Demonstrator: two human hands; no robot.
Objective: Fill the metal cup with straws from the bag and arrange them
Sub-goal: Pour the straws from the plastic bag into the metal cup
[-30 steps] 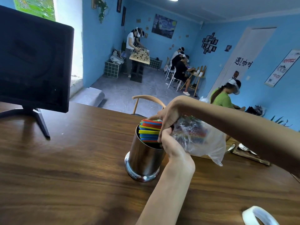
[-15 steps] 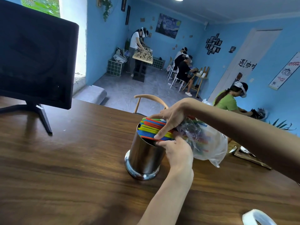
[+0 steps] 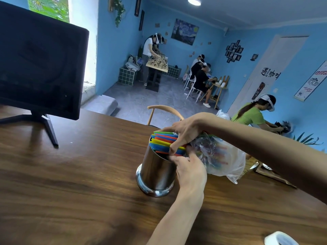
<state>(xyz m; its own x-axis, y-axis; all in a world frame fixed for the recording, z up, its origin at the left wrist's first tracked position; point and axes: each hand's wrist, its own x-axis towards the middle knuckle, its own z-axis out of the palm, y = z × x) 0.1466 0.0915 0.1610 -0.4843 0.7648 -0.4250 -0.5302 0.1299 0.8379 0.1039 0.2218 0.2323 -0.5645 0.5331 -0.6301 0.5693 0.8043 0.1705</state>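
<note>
A shiny metal cup [image 3: 155, 174] stands on the wooden table [image 3: 70, 174]. A bundle of coloured straws [image 3: 163, 140] lies across its mouth, with the ends pointing left and the rest still inside a clear plastic bag [image 3: 224, 158] on the cup's right. My right hand [image 3: 184, 133] reaches in from the right, its fingers wrapped over the top of the straws at the bag's mouth. My left hand [image 3: 190, 169] comes from below and pinches the bag's edge at the cup's near-right rim, under the straws. How deep the straws reach into the cup is hidden.
A black monitor [image 3: 39, 64] on a stand fills the table's far left. A white tape roll [image 3: 281, 238] sits at the near right edge. A wooden chair back [image 3: 164, 110] rises behind the table. A flat framed object [image 3: 272, 174] lies behind the bag. Several people work in the room beyond.
My right hand's fingers have spread further down over the straw bundle. My left hand has dropped from the straws to the bag's edge at the cup rim. The cup has stayed put.
</note>
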